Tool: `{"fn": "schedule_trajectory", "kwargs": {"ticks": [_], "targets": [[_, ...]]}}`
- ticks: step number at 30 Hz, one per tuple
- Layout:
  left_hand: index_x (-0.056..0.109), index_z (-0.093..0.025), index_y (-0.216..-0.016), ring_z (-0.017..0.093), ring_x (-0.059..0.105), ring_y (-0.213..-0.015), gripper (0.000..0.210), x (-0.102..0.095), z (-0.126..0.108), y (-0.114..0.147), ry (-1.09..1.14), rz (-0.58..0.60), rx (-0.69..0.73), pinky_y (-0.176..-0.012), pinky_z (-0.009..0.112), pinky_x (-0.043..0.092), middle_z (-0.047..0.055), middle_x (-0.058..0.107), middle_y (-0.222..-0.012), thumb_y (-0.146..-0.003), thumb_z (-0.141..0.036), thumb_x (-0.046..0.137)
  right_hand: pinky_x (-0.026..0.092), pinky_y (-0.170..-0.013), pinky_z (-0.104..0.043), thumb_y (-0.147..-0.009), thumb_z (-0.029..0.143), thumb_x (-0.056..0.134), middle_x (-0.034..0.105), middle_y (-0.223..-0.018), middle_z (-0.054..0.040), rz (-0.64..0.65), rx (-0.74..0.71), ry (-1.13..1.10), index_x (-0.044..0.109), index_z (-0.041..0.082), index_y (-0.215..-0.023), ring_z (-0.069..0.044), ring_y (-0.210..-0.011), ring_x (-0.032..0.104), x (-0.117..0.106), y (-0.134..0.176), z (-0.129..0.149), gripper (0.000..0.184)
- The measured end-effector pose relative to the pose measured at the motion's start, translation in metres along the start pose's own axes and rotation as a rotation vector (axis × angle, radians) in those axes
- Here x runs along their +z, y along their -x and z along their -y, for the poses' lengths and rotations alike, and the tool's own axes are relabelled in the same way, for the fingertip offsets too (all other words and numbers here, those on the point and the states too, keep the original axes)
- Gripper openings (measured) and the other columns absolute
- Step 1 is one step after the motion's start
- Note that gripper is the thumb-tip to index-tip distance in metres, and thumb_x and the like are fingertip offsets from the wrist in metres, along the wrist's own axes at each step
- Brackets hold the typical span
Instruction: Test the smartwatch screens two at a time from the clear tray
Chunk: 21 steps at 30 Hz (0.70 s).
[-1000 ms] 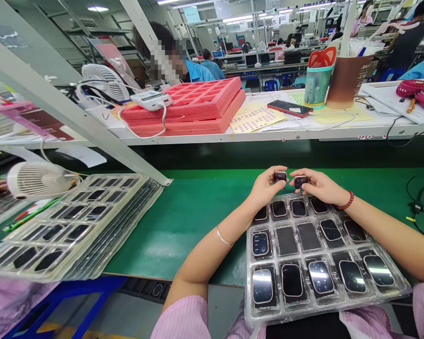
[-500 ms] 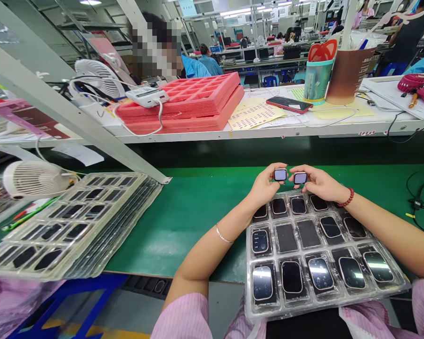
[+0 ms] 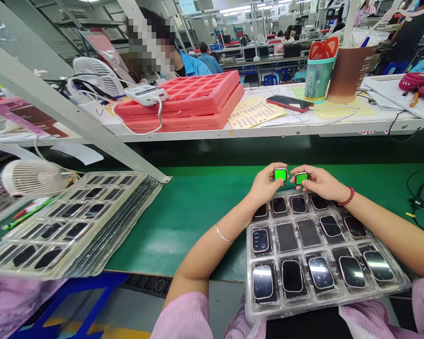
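Observation:
My left hand [image 3: 267, 186] is closed on a smartwatch [image 3: 280, 174] without a strap, its screen lit bright green. A second smartwatch [image 3: 301, 178], also glowing green, is gripped by my right hand [image 3: 321, 182]. Both watches are held side by side, a small gap apart, above the far edge of a clear plastic tray [image 3: 249, 282]. Rows of smartwatches with mostly dark screens sit in its pockets. Two pockets in the middle row, such as this pocket [image 3: 286, 237], hold no watch. One watch [image 3: 260, 240] at the left shows small white text. The tray's near edge is close to my body.
Stacked trays [image 3: 92, 240] with more watches stand at the left, beside a white fan [image 3: 35, 179]. Across the back runs a white shelf [image 3: 254, 132] bearing red foam trays [image 3: 198, 101], a phone [image 3: 289, 103] and cups. Black cables [image 3: 419, 202] lie at the right. A person [image 3: 194, 63] sits beyond.
Both held watch screens have turned from pale grey-white to bright green. My hands have stayed almost in place, and the tray has not moved.

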<state>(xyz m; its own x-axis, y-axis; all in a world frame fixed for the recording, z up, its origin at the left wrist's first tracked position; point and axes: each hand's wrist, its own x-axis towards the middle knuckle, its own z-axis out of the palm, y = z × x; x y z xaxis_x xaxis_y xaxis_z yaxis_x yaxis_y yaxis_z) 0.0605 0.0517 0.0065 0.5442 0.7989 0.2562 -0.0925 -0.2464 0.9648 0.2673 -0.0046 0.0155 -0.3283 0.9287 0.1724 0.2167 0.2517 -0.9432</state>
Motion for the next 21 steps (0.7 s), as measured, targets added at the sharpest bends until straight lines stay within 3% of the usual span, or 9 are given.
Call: {"fn": "schedule_trajectory", "kwargs": {"ticks": [16, 21], "targets": [[0.06, -0.015, -0.113, 0.018, 0.064, -0.088, 0.041, 0.0015, -0.0049, 0.0012, -0.017, -0.032, -0.008, -0.075, 0.027, 0.052, 0.006, 0.066, -0.091, -0.072, -0.015, 0.063, 0.06, -0.079, -0.034, -0.078, 0.016, 0.056, 0.067, -0.109, -0.0073, 0.017, -0.035, -0.013, 0.057, 0.018, -0.117, -0.019, -0.088, 0.069, 0.0006, 0.0004, 0.0017, 0.039], [0.062, -0.014, -0.106, 0.016, 0.064, -0.077, 0.033, 0.0016, -0.0038, 0.001, 0.016, -0.019, -0.031, -0.069, 0.026, 0.053, 0.006, 0.066, -0.087, -0.074, -0.021, 0.065, 0.058, -0.068, -0.029, -0.08, 0.018, 0.054, 0.067, -0.112, -0.0079, 0.013, 0.007, -0.008, 0.057, 0.019, -0.119, -0.019, -0.086, 0.069, -0.0006, 0.0001, -0.0013, 0.038]]}}
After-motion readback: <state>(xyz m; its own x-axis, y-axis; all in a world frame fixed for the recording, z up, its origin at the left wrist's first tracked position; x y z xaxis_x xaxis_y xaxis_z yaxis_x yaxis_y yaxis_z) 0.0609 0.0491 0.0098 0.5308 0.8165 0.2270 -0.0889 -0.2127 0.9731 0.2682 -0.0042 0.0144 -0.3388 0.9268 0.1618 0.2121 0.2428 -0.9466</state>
